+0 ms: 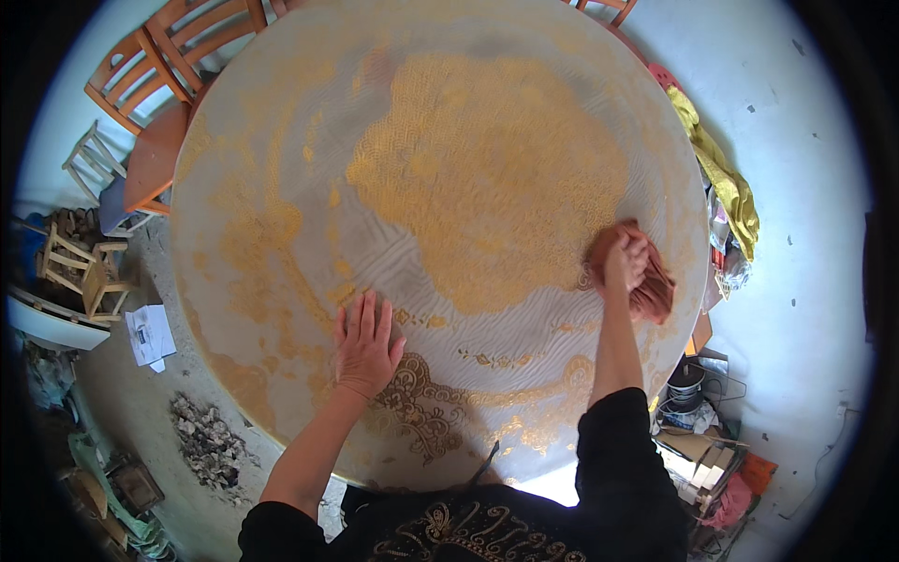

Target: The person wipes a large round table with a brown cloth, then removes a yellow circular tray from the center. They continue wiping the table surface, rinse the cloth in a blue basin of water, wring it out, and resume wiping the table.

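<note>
A large round table with a gold-patterned, wrinkled cover fills the middle of the view. Near its right side my right hand grips a reddish-brown cloth, bunched under the fingers and lying on the tabletop. My left hand rests flat, palm down and fingers spread, on the near left part of the cover, beside a brown scroll pattern. It holds nothing.
Wooden chairs stand at the table's upper left. Small wooden stools and a box are on the left, with a pile of rubble on the floor below. Yellow cloth, a cable reel and stacked items line the right wall.
</note>
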Demonstrator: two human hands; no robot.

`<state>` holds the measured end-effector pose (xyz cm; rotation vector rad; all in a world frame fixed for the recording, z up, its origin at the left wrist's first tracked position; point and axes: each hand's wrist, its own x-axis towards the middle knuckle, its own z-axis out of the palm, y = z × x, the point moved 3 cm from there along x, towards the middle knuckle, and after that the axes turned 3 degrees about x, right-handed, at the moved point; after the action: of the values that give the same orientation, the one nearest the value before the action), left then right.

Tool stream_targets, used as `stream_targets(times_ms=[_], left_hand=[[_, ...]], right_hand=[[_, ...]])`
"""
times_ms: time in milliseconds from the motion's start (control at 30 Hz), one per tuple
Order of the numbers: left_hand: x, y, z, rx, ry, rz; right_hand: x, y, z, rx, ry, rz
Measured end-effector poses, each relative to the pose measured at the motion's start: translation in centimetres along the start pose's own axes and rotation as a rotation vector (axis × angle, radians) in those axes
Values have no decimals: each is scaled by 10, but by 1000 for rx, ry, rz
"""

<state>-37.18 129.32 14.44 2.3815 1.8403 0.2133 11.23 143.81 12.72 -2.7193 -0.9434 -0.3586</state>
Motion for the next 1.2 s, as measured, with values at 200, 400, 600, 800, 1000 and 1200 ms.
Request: stream_targets(times_ms=[200, 400, 600, 800, 1000, 1200], left_hand=[[1, -2, -2, -100, 14, -16], [-9, -5, 2, -101, 68, -46], [-8, -5, 6, -68, 54, -46], [-7, -3, 8, -106, 61, -59], [-26, -26, 3, -770, 217, -114], [-194, -127, -10, -661, 735, -616]], right_hand=[[-158, -213, -17, 292, -332, -853], [-222, -196, -62, 494, -621, -1271], [-111, -19, -63, 446, -730, -563], [-143, 121, -50, 282, -333, -414], [-425, 87, -141, 176, -607, -933], [-546, -56, -201, 300, -775, -1389]])
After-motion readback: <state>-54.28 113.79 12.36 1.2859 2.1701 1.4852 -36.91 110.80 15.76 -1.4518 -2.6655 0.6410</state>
